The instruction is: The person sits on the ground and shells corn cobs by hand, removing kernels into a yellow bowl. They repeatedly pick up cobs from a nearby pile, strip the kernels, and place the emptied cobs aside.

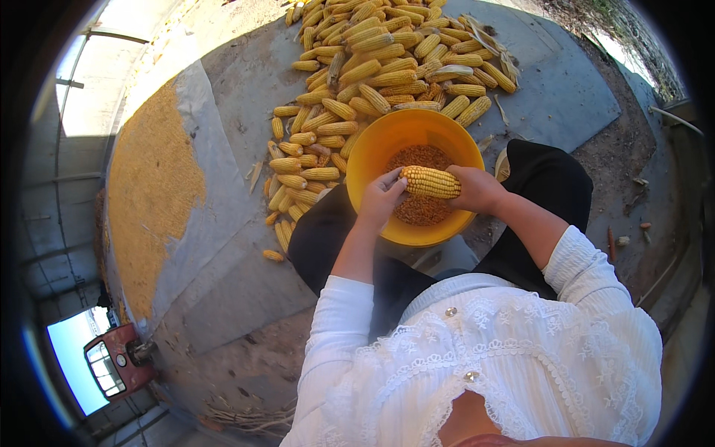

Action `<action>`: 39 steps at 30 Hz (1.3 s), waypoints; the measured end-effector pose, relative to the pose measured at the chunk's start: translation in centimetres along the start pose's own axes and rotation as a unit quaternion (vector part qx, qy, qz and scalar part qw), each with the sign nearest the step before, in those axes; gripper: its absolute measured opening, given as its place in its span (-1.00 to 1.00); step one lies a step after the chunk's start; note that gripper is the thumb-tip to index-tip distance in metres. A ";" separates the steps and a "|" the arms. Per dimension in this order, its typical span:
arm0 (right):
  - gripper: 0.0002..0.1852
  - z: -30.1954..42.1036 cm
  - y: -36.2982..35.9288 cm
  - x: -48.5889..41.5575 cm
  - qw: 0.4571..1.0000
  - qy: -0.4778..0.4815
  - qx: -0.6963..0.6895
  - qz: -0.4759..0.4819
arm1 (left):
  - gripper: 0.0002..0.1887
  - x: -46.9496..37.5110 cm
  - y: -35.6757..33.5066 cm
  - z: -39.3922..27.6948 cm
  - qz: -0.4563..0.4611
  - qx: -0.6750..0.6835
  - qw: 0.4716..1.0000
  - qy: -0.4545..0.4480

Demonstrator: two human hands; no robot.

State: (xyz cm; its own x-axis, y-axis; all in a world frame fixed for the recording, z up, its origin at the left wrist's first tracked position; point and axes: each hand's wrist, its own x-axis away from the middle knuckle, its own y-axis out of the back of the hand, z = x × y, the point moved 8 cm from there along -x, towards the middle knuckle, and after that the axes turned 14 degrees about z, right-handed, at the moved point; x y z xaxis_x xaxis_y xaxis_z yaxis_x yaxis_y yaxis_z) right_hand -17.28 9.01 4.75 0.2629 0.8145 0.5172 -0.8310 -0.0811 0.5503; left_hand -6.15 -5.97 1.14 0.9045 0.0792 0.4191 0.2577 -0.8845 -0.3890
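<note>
An ear of dried yellow corn [432, 182] lies level between my two hands, above a yellow plastic bucket [366, 146] that stands between my knees. The fingers of my left hand [383, 195] grip its left end, the thumb on the kernels. Around its right end my right hand [479, 189] is closed, the palm hidden from view. Loose orange corn kernels [423, 215] cover the bottom of the bucket. The kernel rows on the ear look mostly full.
Beyond the bucket rises a large pile of corn ears [385, 61], spilling down its left side. Grey sheeting [246, 117] covers the ground. Spread kernels [151, 195] lie far left, with a red vehicle cab [120, 360] at lower left. A few cob pieces [623, 241] lie to the right.
</note>
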 end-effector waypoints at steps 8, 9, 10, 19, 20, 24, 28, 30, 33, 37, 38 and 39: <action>-0.56 0.1 -0.2 0.2 0.997 0.005 0.074 -0.016 | -0.59 -0.4 -0.1 0.5 0.010 -0.235 0.972 -0.032; -0.55 0.1 -0.3 0.2 0.996 0.003 0.083 -0.016 | -0.59 -0.4 -0.1 0.8 0.004 -0.242 0.970 -0.031; -0.54 0.1 -0.4 0.2 0.996 0.001 0.092 -0.018 | -0.59 -0.5 -0.1 1.0 0.003 -0.242 0.970 -0.029; -0.53 0.1 -0.6 0.1 0.995 -0.004 0.098 -0.016 | -0.55 -0.7 0.2 0.7 -0.024 -0.301 0.951 -0.066; -0.53 0.0 -0.7 0.1 0.995 -0.011 0.095 -0.008 | -0.55 -0.7 0.3 0.9 -0.025 -0.311 0.949 -0.041; -0.55 0.0 -0.8 0.0 0.995 -0.018 0.098 -0.005 | -0.55 -0.5 0.1 0.7 -0.019 -0.360 0.933 -0.023; -0.55 0.1 -0.7 0.1 0.996 -0.014 0.092 -0.012 | -0.59 -0.3 -0.1 0.1 -0.030 -0.355 0.934 -0.034; -0.55 0.1 -0.6 0.2 0.996 -0.007 0.083 -0.020 | -0.60 -0.4 0.4 0.5 -0.051 -0.300 0.952 -0.005; -0.54 0.3 -0.5 0.3 0.997 0.009 0.062 -0.048 | -0.64 -0.6 0.7 1.0 -0.048 -0.073 0.996 -0.024; -0.55 0.6 -0.5 0.3 0.996 0.017 0.056 -0.074 | -0.65 -0.7 -0.2 1.1 -0.002 0.118 0.991 -0.056; -0.55 0.8 -0.7 0.2 0.996 0.025 0.047 -0.068 | -0.66 -0.6 -0.3 1.2 -0.008 0.121 0.991 -0.053; -0.54 1.1 -1.0 0.2 0.997 0.030 0.039 -0.067 | -0.67 -0.6 -0.5 1.1 -0.010 0.127 0.990 -0.058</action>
State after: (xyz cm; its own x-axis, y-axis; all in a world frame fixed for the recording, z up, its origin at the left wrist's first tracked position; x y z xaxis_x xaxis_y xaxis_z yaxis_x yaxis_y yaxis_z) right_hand -15.88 8.68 5.02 0.3376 0.8532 0.3975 -0.7494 -0.0119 0.6621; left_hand -6.43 -5.03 0.19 0.9277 0.1609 0.3370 0.3395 -0.7389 -0.5820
